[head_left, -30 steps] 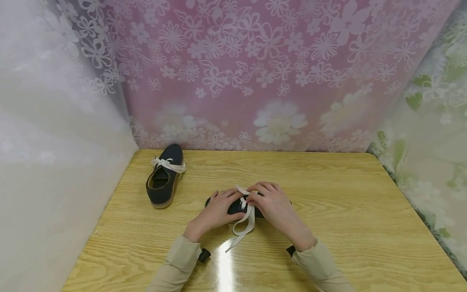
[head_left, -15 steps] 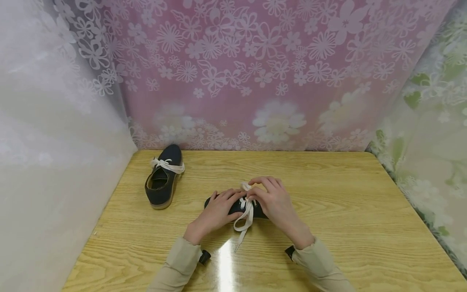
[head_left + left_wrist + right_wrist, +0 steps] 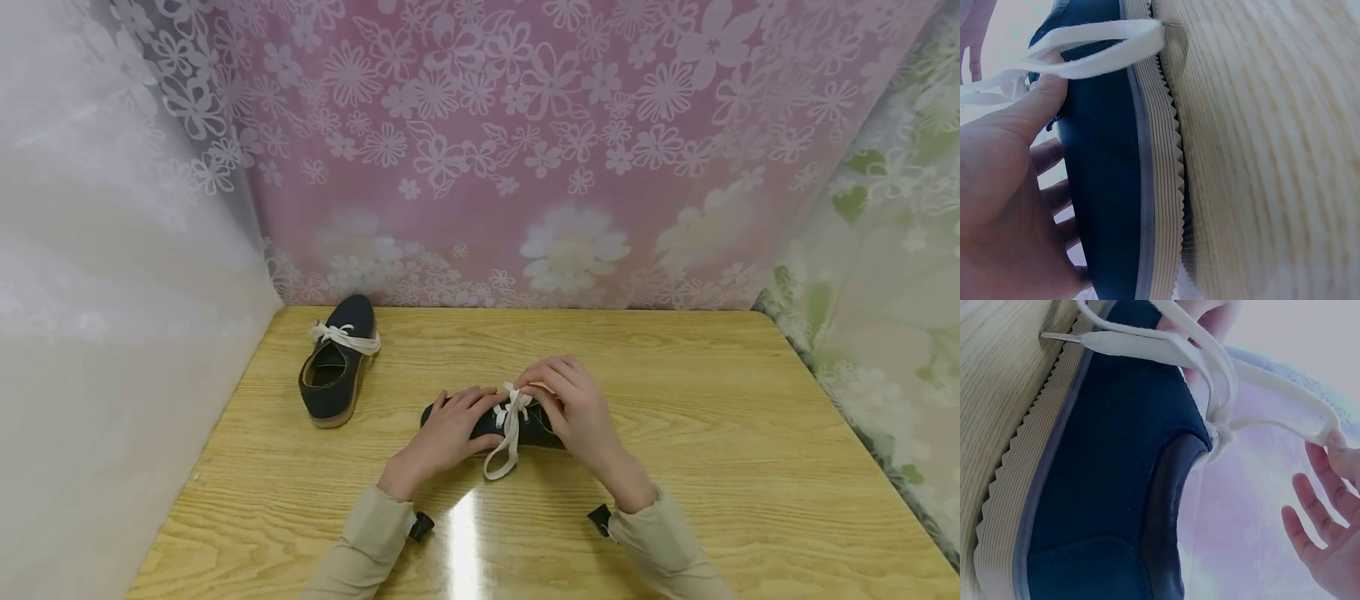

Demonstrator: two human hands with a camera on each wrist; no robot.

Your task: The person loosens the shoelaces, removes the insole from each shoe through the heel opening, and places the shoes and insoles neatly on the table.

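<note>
A dark navy lace-up shoe (image 3: pixel 542 432) lies sideways on the table, its toe to the left in the head view. My left hand (image 3: pixel 442 429) holds its front part, thumb on the near side and fingers over the far side. Over the laced opening, my right hand (image 3: pixel 576 408) pinches part of the white shoelace (image 3: pixel 1285 390) between thumb and index finger, its other fingers spread apart. The lace runs taut from a knot (image 3: pixel 1219 432) at the shoe's throat. Another lace loop (image 3: pixel 1097 50) hangs down the near side, and a tipped lace end (image 3: pixel 1060 337) shows near the sole.
A matching navy shoe (image 3: pixel 330 400) with its white lace tied in a bow stands at the back left of the wooden table (image 3: pixel 712 417). A pink floral curtain (image 3: pixel 480 167) hangs behind the table, with pale sheeting (image 3: pixel 120 292) on the left.
My right hand has risen off the shoe and shifted slightly right, drawing the lace with it. The hanging lace has swung closer to the shoe. My left hand has stayed in place.
</note>
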